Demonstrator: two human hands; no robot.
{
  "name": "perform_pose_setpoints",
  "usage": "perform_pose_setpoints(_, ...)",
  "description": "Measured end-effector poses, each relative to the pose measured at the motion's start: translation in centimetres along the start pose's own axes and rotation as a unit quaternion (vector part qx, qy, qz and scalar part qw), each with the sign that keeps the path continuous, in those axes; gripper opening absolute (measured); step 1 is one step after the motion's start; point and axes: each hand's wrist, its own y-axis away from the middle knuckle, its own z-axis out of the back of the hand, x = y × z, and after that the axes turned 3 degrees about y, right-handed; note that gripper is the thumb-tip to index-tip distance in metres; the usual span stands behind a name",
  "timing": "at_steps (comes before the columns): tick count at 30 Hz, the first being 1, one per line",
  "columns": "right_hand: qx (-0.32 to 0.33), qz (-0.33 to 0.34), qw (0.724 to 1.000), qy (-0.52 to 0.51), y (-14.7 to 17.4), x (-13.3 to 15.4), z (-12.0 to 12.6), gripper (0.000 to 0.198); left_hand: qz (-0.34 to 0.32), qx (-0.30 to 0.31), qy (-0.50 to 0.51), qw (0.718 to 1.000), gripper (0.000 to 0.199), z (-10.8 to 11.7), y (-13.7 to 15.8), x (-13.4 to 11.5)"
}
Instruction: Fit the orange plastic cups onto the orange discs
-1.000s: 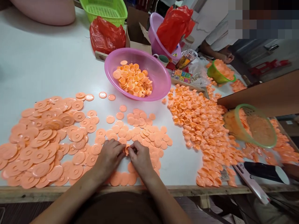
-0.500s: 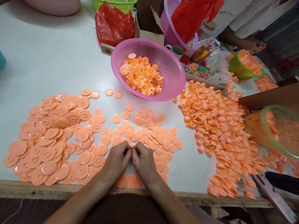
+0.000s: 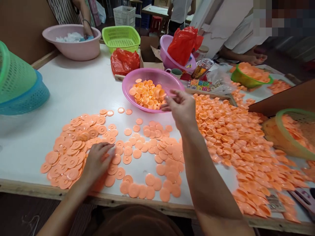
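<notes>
My right hand [image 3: 181, 106] is over the front right rim of a pink-purple bowl [image 3: 176, 83]. Its fingers are apart, and nothing shows gripped in them. Inside the bowl lies a heap of small orange plastic cups [image 3: 147, 96], some with a flat disc attached. My left hand [image 3: 98, 160], fingers stretched out, rests low over the right side of a spread of flat orange plastic discs [image 3: 73, 147]; its fingertips are near single discs. More discs [image 3: 169, 147] lie between my arms, some in overlapping rows.
A large pile of orange cup-shaped pieces [image 3: 221, 131] covers the table's right side. Behind the bowl are a red plastic bag [image 3: 125, 61], a mug [image 3: 176, 72] and a green basket [image 3: 121, 38]. Colanders [image 3: 22, 95] stand left. A person's hand [image 3: 87, 29] is in a pink basin [image 3: 73, 49].
My hands have parted from their fingertip-to-fingertip hold. The right has moved up to the bowl, the left over to the discs. The view has tilted up, showing more of the room.
</notes>
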Motion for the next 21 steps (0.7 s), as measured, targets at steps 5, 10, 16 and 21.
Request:
perform_pose_setpoints(5,-0.082,0.031,0.976,0.197,3.2,-2.9,7.3,0.038,-0.056,0.045,0.003,0.997,0.016,-2.3,0.5,-1.7)
perform_pose_setpoints(10,-0.157,-0.194,0.803,0.542,15.3,-9.9,20.9,0.053,-0.054,0.026,0.029,0.998,0.022,-3.6,-1.4,-1.9)
perform_pose_setpoints(16,-0.067,-0.191,0.782,0.589,22.9,-13.3,23.6,0.050,-0.052,0.016,-0.092,0.994,0.022,-3.8,-2.0,-3.0)
perform_pose_setpoints(21,-0.095,-0.159,0.796,0.576,22.1,-12.4,22.0,0.053,-0.158,0.082,-0.074,0.981,0.021,-4.3,-0.2,-5.0)
